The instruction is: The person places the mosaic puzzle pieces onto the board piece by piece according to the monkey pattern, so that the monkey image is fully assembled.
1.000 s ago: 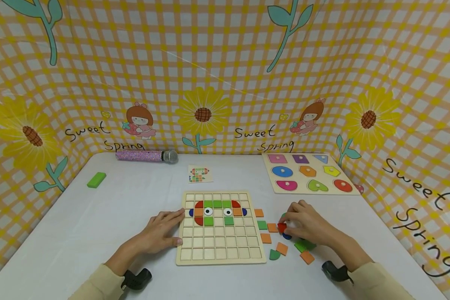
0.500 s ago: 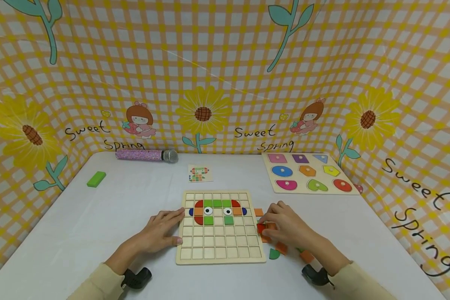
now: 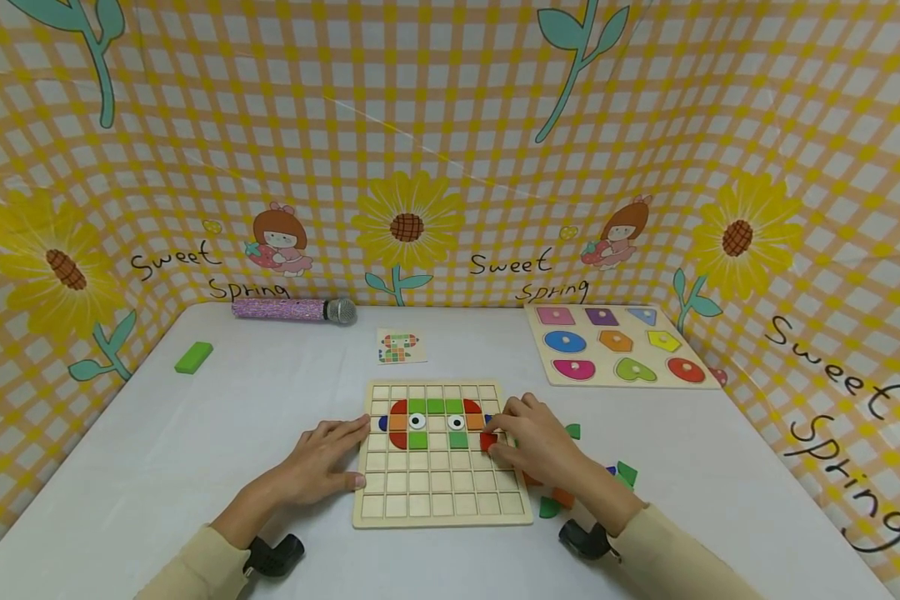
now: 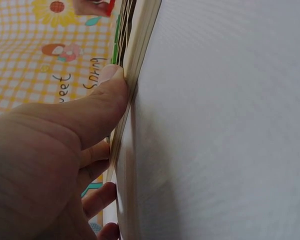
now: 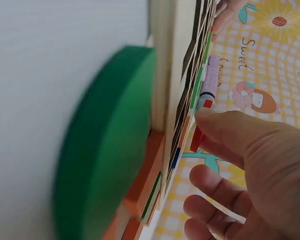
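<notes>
A wooden grid board point(image 3: 440, 483) lies on the white table, with red, green, orange and blue tiles and two eye tiles in its upper cells. My left hand point(image 3: 318, 462) rests at the board's left edge, thumb and fingertips touching the rim with the fingers fairly straight. Over the board's right side, my right hand point(image 3: 536, 435) pinches a red tile point(image 3: 487, 442) between thumb and forefinger. In the right wrist view that red tile point(image 5: 196, 137) stands on edge just off the grid, its full outline partly covered by the thumb. The other right fingers are loosely bent.
Loose tiles lie right of the board, including a green rounded tile point(image 3: 549, 507) and an orange tile point(image 3: 562, 497), some beneath my right arm. Behind are a picture card point(image 3: 412, 353), a shape puzzle point(image 3: 622, 319) and a microphone point(image 3: 285, 311). A green block point(image 3: 193, 357) lies left.
My right hand has carried the red tile leftward from the loose tiles onto the right side of the board. The left hand has stayed at the board's edge.
</notes>
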`<state>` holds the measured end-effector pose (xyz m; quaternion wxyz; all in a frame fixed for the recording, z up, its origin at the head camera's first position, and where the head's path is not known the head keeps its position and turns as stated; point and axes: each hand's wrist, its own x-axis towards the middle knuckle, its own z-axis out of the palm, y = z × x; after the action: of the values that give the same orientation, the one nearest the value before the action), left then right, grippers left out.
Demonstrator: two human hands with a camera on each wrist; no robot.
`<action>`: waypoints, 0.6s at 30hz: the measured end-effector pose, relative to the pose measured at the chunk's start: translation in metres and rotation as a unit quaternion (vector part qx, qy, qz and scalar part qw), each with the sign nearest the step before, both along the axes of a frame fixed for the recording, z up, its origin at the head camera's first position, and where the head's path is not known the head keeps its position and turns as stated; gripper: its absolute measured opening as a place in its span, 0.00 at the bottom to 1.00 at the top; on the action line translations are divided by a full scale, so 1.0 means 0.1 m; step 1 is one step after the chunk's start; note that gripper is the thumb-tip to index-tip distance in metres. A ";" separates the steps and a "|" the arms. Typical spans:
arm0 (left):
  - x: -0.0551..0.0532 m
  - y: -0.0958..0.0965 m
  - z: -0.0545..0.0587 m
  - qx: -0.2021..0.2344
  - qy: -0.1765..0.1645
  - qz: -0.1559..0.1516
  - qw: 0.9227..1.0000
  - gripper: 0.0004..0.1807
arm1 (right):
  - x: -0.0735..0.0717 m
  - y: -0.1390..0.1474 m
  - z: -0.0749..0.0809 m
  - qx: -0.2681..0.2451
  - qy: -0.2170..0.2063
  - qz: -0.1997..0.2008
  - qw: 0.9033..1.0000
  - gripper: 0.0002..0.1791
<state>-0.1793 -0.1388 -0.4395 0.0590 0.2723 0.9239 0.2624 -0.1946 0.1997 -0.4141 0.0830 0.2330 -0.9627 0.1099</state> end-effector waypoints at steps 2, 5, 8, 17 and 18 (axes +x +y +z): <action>0.00 0.00 0.00 0.001 -0.002 0.001 1.000 0.41 | -0.03 -0.03 -0.02 0.009 0.005 -0.001 1.000 0.13; 0.00 0.00 0.00 0.000 -0.003 0.002 1.000 0.41 | -0.06 -0.05 -0.03 0.016 0.009 0.004 1.000 0.13; 0.00 0.00 -0.01 -0.001 -0.003 0.004 1.000 0.41 | -0.08 -0.07 -0.04 0.020 0.009 0.007 1.000 0.14; -0.01 0.01 -0.02 -0.003 -0.006 0.011 1.000 0.41 | -0.11 -0.09 -0.06 0.027 0.018 0.017 0.999 0.13; -0.01 0.01 -0.02 -0.003 -0.006 0.011 1.000 0.41 | -0.12 -0.09 -0.06 0.026 0.020 0.019 0.999 0.13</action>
<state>-0.1806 -0.1379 -0.4419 0.0625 0.2605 0.9273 0.2616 -0.2063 0.1907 -0.4205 0.0938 0.2558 -0.9587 0.0815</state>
